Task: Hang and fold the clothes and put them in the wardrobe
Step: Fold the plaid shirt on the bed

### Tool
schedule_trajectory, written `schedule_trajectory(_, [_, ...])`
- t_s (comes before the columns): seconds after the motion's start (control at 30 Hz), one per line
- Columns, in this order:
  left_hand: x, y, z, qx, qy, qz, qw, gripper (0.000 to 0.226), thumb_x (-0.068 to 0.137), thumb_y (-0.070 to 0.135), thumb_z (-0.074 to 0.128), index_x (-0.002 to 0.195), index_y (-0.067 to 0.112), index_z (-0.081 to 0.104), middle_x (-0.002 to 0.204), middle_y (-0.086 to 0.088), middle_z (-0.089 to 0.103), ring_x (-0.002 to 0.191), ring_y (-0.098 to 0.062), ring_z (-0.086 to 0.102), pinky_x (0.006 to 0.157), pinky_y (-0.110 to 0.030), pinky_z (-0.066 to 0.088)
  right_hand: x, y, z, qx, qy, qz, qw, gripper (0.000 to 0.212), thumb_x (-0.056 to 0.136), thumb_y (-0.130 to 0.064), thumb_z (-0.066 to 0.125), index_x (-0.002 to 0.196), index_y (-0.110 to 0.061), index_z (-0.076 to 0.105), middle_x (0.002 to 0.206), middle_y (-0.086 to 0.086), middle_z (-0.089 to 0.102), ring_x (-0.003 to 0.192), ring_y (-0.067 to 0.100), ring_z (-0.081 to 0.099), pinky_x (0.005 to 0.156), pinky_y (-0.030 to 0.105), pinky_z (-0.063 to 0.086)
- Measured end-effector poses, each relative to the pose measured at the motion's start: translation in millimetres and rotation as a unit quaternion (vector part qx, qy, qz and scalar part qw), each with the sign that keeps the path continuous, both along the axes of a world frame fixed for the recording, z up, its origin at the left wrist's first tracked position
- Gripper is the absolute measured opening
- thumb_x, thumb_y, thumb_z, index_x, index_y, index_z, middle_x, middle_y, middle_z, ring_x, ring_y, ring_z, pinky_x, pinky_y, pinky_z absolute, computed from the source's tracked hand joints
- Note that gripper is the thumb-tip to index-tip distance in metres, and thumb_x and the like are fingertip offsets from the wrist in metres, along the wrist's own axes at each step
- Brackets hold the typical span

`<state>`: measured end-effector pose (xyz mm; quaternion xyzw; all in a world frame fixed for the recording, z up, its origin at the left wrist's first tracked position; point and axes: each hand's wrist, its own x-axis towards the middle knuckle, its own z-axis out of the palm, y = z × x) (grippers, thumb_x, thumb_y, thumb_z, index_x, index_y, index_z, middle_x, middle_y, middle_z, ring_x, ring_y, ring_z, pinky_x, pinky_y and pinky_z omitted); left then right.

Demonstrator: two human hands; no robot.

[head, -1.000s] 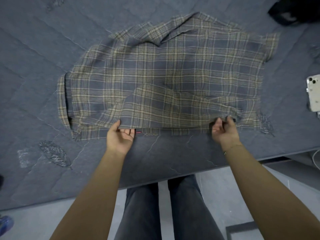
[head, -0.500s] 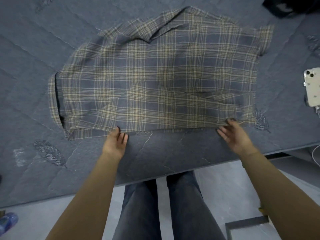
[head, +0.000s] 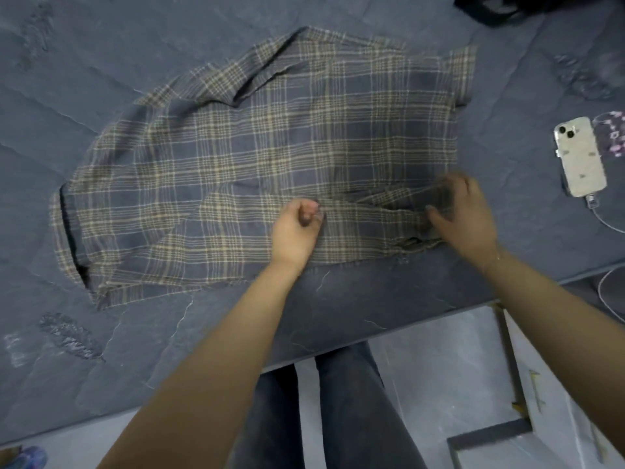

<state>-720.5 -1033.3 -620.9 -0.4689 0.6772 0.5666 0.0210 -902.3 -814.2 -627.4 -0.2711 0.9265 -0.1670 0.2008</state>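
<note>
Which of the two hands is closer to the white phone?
The right hand, gripping bunched fabric at the plaid shirt's right side, is closer to the phone. The left hand pinches the shirt nearer its middle.

This is a bedroom in a home. A wide bed (head: 101, 333) with a quilted grey-blue cover fills most of the view, and a plaid shirt (head: 270, 147) lies spread flat on it. A phone (head: 580, 160) in a pale case rests on the cover at the right (a white charging cable (head: 605, 221) is plugged into it). Pale floor (head: 422, 367) shows beside the bed.
</note>
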Motion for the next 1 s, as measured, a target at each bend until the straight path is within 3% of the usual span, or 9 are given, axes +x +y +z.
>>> schedule_trajectory(0.1, [-26.3,-18.8,-19.3,-0.242,-0.095,-0.279,0.924,0.025,0.094,0.025,0.06,0.117,0.018,0.06,0.121,-0.005,0.058,0.117,-0.026,0.047,0.101,-0.039,0.033,-26.7,3.1,-11.7,0.088,-0.063,-0.022,0.994,0.049,0.089,-0.035,0.067,0.121,-0.001,0.054,0.114,0.02,0.059,0.105,0.036,0.057,0.082,0.038,0.046])
schedule_trajectory(0.2, [-37.6,-34.9,-28.3,-0.25,-0.168,-0.367,0.88,0.022,0.094,0.034,0.058,0.111,0.022,0.061,0.121,-0.003,0.057,0.123,-0.027,0.043,0.102,-0.042,0.026,-36.4,2.4,-13.5,0.076,-0.179,-0.162,0.967,0.043,0.083,-0.053,0.069,0.09,-0.012,0.057,0.083,0.006,0.061,0.086,0.026,0.06,0.063,0.03,0.039])
schedule_trajectory(0.33, [-33.9,-47.6,-22.0,-0.216,-0.103,-0.36,0.902,0.015,0.09,0.027,0.067,0.093,0.013,0.064,0.104,-0.004,0.063,0.109,-0.028,0.052,0.097,-0.041,0.035,-36.1,3.6,-17.8,-0.007,-0.281,-0.275,0.92,0.05,0.08,-0.051,0.073,0.106,-0.012,0.057,0.101,0.002,0.059,0.096,0.018,0.056,0.08,0.028,0.044])
schedule_trajectory(0.43, [-27.7,-53.2,-13.1,-0.139,-0.05,-0.339,0.929,0.014,0.088,0.017,0.07,0.085,0.007,0.062,0.1,-0.006,0.067,0.099,-0.026,0.06,0.09,-0.044,0.047,-33.2,8.2,-18.3,-0.096,-0.351,-0.292,0.885,0.031,0.086,-0.035,0.072,0.079,-0.009,0.056,0.082,0.006,0.061,0.084,0.02,0.059,0.074,0.028,0.049])
schedule_trajectory(0.53, [-23.4,-57.3,-8.9,-0.084,-0.055,-0.345,0.933,0.016,0.092,0.015,0.065,0.081,0.019,0.055,0.094,-0.004,0.068,0.091,-0.022,0.063,0.085,-0.043,0.051,-29.9,15.8,-13.0,-0.171,-0.295,-0.261,0.903,0.031,0.089,-0.018,0.07,0.069,-0.012,0.046,0.093,0.011,0.049,0.083,0.017,0.051,0.08,0.028,0.042])
schedule_trajectory(0.67, [-24.1,-61.0,-5.1,-0.061,-0.073,-0.354,0.93,0.028,0.092,0.015,0.065,0.08,0.033,0.047,0.091,0.001,0.065,0.089,-0.019,0.062,0.086,-0.041,0.051,-22.1,27.7,10.5,-0.279,-0.217,-0.25,0.902,0.043,0.088,0.004,0.061,0.063,-0.021,0.038,0.127,0.0,0.059,0.122,0.01,0.053,0.098,0.016,0.043])
schedule_trajectory(0.77, [-26.2,-62.5,-3.5,-0.015,-0.061,-0.356,0.932,0.031,0.087,0.007,0.07,0.093,0.033,0.053,0.093,0.003,0.059,0.095,-0.022,0.061,0.091,-0.041,0.049,-21.3,33.1,21.6,-0.284,-0.287,-0.296,0.866,0.04,0.09,-0.006,0.059,0.057,-0.015,0.037,0.081,-0.006,0.071,0.078,0.01,0.064,0.074,0.028,0.049])
schedule_trajectory(0.83, [-27.5,-65.3,-5.3,0.0,-0.069,-0.362,0.929,0.032,0.086,0.007,0.071,0.106,0.028,0.059,0.097,0.002,0.058,0.099,-0.023,0.061,0.094,-0.037,0.048,-27.8,29.9,24.4,-0.268,-0.311,-0.33,0.85,0.039,0.09,-0.021,0.067,0.06,-0.011,0.044,0.055,-0.005,0.049,0.054,0.008,0.047,0.055,0.023,0.041])
schedule_trajectory(1.0, [-33.0,-78.3,-21.0,-0.146,-0.132,-0.42,0.886,0.024,0.091,0.024,0.066,0.114,0.015,0.065,0.115,-0.004,0.062,0.114,-0.028,0.054,0.105,-0.042,0.031,-51.0,14.7,3.2,-0.141,-0.324,-0.333,0.874,0.038,0.092,-0.044,0.062,0.09,-0.006,0.064,0.086,0.013,0.06,0.077,0.024,0.058,0.069,0.031,0.05])
